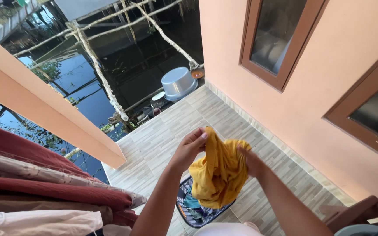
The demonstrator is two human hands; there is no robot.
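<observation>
Both hands hold up a crumpled yellow garment (218, 171) above a dark laundry basket (184, 215) of clothes on the tiled floor (162, 135). The left hand (190, 147) pinches its top edge; the right hand (250, 161) has its grip on the other side. Folded cloths (36, 183) hang at left. An upturned grey basin (178, 82) lies by the water.

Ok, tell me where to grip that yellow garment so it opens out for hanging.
Probably by its top edge, from above and from both sides. The yellow garment hangs bunched over the laundry basket, with the left hand pinching one upper corner and the right hand gripping the other side. Its weight drops below those two points, so spreading them apart along the upper hem should open it.
</observation>
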